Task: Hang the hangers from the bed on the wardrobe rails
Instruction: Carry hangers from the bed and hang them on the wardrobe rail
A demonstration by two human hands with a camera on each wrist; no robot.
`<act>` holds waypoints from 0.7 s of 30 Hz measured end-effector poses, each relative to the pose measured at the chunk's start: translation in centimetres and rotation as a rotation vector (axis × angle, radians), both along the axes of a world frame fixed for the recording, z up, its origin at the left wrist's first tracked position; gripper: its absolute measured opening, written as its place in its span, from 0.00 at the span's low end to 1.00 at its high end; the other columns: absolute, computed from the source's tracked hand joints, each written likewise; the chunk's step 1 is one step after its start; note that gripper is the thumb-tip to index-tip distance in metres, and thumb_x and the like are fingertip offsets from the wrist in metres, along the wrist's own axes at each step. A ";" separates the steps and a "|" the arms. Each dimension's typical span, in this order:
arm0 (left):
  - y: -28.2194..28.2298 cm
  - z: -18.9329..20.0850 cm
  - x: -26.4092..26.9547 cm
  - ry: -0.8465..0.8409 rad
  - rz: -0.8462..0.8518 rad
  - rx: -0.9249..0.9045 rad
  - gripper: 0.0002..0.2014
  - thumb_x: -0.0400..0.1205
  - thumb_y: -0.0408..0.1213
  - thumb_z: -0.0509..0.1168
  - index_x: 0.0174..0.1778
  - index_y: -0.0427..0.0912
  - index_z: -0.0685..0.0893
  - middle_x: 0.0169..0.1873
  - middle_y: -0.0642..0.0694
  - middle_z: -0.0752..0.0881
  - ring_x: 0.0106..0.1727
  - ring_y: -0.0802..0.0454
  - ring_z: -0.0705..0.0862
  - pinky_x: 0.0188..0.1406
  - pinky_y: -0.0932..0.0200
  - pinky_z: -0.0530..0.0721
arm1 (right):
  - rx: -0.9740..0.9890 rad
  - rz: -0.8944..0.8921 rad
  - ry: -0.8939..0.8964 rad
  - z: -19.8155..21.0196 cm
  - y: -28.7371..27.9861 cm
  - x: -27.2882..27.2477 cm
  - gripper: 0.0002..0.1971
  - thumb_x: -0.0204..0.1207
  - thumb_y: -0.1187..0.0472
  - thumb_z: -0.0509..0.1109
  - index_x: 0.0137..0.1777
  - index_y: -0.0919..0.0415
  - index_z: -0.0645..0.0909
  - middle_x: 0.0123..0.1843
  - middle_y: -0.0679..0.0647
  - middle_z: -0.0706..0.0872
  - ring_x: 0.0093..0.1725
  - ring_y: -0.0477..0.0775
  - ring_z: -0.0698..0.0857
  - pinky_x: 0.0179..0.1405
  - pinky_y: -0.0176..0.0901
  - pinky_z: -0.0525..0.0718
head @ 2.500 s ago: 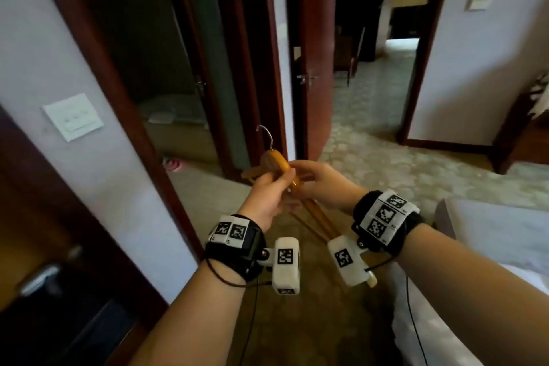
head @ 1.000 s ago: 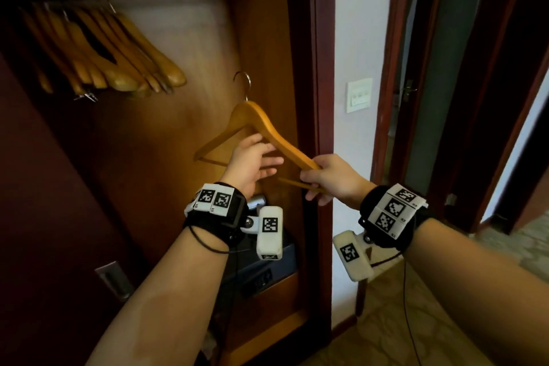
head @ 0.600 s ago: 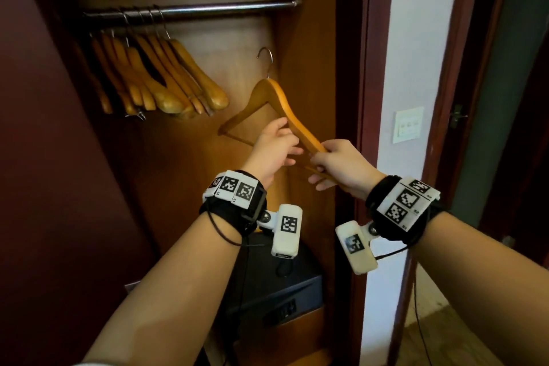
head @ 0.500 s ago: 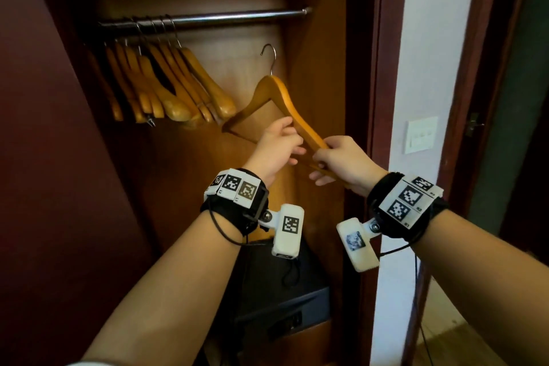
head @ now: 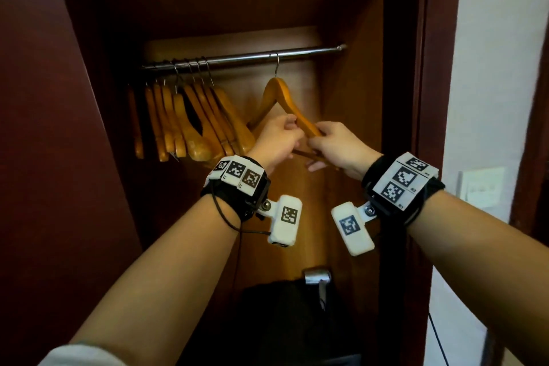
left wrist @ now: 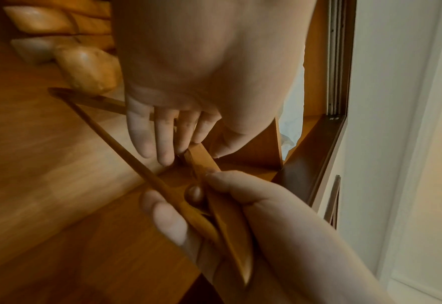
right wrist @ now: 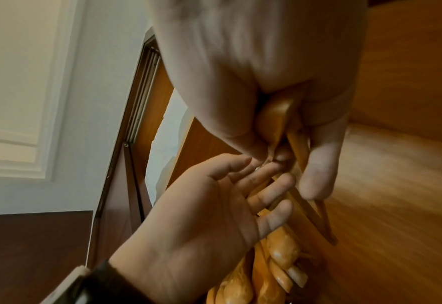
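Hanger (head: 285,104) hook apparently over rail (head: 309,52); right hand (head: 335,147) pinches its arm, left hand (head: 277,140) fingers straight, hiding its lower bar.

The hanger (head: 283,101) is honey-yellow wood with a grey metal hook, and the bunch of hangers (head: 190,125) beside it is the same honey colour. The rail (head: 237,58) is shiny silver. The wardrobe (head: 350,128) is warm orange-brown inside, with a dark red-brown frame and door. Both wristbands (head: 237,184) are black, carrying white tags printed with black-and-white square patterns. The wall (head: 499,68) is off-white, and so is the switch plate (head: 481,187). A dark black shape (head: 291,321) sits low in the wardrobe.
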State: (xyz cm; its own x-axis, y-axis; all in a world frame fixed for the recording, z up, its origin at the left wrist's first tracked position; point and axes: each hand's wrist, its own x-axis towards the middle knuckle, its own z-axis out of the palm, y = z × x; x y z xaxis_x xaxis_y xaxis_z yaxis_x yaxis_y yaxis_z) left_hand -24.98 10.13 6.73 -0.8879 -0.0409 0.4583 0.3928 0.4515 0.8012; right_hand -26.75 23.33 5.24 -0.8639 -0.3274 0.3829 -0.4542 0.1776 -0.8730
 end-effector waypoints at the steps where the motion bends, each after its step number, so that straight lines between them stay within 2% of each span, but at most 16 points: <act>1: -0.3 0.4 -0.5 0.009 0.019 -0.013 0.20 0.86 0.33 0.61 0.74 0.45 0.74 0.46 0.56 0.82 0.52 0.50 0.84 0.43 0.56 0.83 | 0.003 0.008 0.013 0.5 -0.3 -0.4 0.12 0.83 0.70 0.61 0.63 0.62 0.80 0.45 0.60 0.85 0.42 0.63 0.90 0.36 0.46 0.93; 2: -0.5 0.7 -0.9 0.029 0.041 -0.029 0.16 0.86 0.33 0.62 0.69 0.47 0.76 0.45 0.57 0.81 0.53 0.49 0.84 0.43 0.56 0.82 | 0.009 0.012 0.023 0.9 -0.6 -0.8 0.13 0.83 0.69 0.60 0.65 0.62 0.80 0.44 0.59 0.85 0.41 0.61 0.90 0.38 0.48 0.93; 4: -1.1 1.4 -1.6 0.052 0.081 -0.078 0.08 0.85 0.33 0.63 0.50 0.53 0.77 0.43 0.59 0.80 0.55 0.47 0.84 0.48 0.53 0.82 | 0.016 0.015 0.029 1.8 -1.3 -1.4 0.13 0.84 0.67 0.60 0.65 0.62 0.79 0.41 0.55 0.83 0.39 0.60 0.90 0.43 0.55 0.93; 6: -1.5 2.2 -1.9 0.059 0.113 -0.138 0.14 0.84 0.33 0.65 0.39 0.58 0.73 0.42 0.59 0.79 0.58 0.45 0.84 0.55 0.48 0.84 | 0.011 0.018 0.021 2.6 -2.0 -2.0 0.12 0.84 0.66 0.59 0.63 0.63 0.79 0.39 0.52 0.80 0.38 0.60 0.89 0.48 0.61 0.92; 7: -1.9 2.5 -2.3 0.048 0.131 -0.155 0.15 0.83 0.34 0.66 0.39 0.60 0.72 0.42 0.58 0.80 0.58 0.46 0.84 0.60 0.45 0.84 | 0.011 0.020 0.016 3.0 -2.4 -2.2 0.12 0.84 0.65 0.59 0.63 0.64 0.78 0.39 0.53 0.79 0.38 0.60 0.89 0.49 0.62 0.92; 10: -3.2 3.3 -3.3 0.058 0.142 -0.183 0.08 0.83 0.35 0.66 0.53 0.54 0.80 0.46 0.56 0.81 0.58 0.50 0.83 0.67 0.45 0.82 | 0.018 0.040 0.009 4.1 -3.6 -3.0 0.15 0.84 0.67 0.59 0.67 0.68 0.78 0.41 0.56 0.78 0.39 0.59 0.87 0.45 0.59 0.93; 13: -4.5 3.9 -4.3 0.061 0.166 -0.180 0.10 0.83 0.36 0.67 0.56 0.56 0.77 0.50 0.56 0.84 0.60 0.50 0.84 0.67 0.46 0.82 | 0.040 0.055 0.020 5.1 -5.0 -3.8 0.17 0.85 0.69 0.59 0.71 0.68 0.78 0.41 0.54 0.77 0.40 0.54 0.84 0.40 0.52 0.93; 16: -5.6 4.2 -5.1 0.069 0.182 -0.200 0.13 0.85 0.35 0.65 0.65 0.49 0.78 0.47 0.58 0.82 0.58 0.53 0.83 0.65 0.53 0.82 | 0.042 0.068 0.006 5.8 -6.1 -4.7 0.15 0.85 0.70 0.60 0.69 0.67 0.78 0.40 0.53 0.76 0.39 0.51 0.82 0.41 0.53 0.93; 17: -5.8 4.3 -5.3 0.060 0.189 -0.210 0.13 0.85 0.35 0.65 0.65 0.50 0.77 0.48 0.58 0.82 0.58 0.52 0.84 0.64 0.54 0.83 | 0.042 0.068 0.000 5.9 -6.3 -4.9 0.13 0.85 0.70 0.60 0.67 0.65 0.78 0.39 0.53 0.76 0.39 0.51 0.82 0.43 0.54 0.92; 19: -6.3 4.3 -5.6 0.045 0.192 -0.222 0.15 0.85 0.35 0.65 0.67 0.50 0.77 0.54 0.54 0.85 0.61 0.51 0.84 0.64 0.53 0.84 | 0.046 0.064 -0.001 6.1 -6.8 -5.4 0.12 0.85 0.70 0.60 0.65 0.63 0.79 0.39 0.52 0.77 0.39 0.51 0.83 0.43 0.54 0.92; 21: -6.7 4.4 -5.9 0.029 0.219 -0.257 0.23 0.84 0.35 0.65 0.77 0.46 0.74 0.67 0.49 0.83 0.66 0.50 0.82 0.68 0.49 0.83 | 0.051 0.062 0.002 6.3 -7.2 -5.8 0.11 0.85 0.70 0.61 0.63 0.62 0.79 0.39 0.52 0.79 0.39 0.51 0.85 0.41 0.50 0.92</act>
